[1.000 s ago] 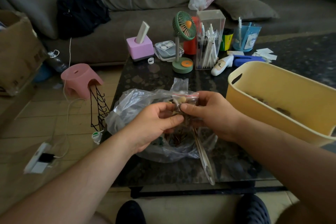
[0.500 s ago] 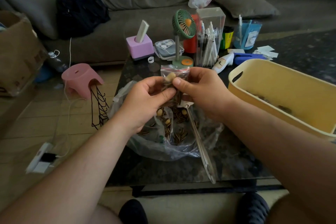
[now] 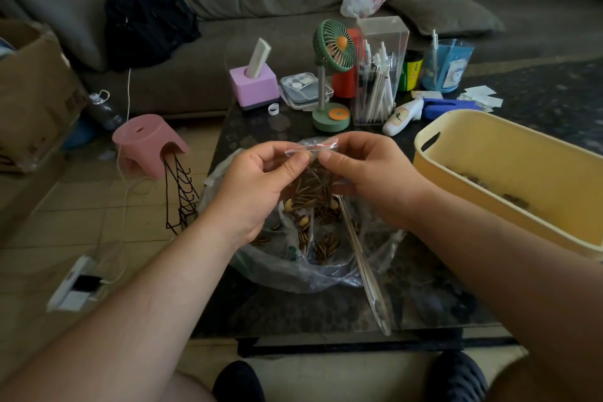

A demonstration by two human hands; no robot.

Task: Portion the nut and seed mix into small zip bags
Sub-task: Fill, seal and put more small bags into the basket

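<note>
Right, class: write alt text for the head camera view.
Both hands, left hand and right hand, pinch the top of a small zip bag of seeds above a large open plastic bag of mix; a yellow tub sits right.

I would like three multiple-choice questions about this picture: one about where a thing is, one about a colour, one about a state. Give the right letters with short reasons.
1. Where is the yellow bin?
A. on the sofa
B. on the table at the person's right
C. on the floor by the stool

2. What colour is the small stool?
A. pink
B. blue
C. black

3. How is the small zip bag held?
A. lying flat on the table
B. pinched at its top by both hands
C. hanging from one hand

Answers:
1 B: the yellow bin stands on the table's right side.
2 A: the stool is pink.
3 B: the left hand and right hand pinch the small zip bag at its top.
</note>
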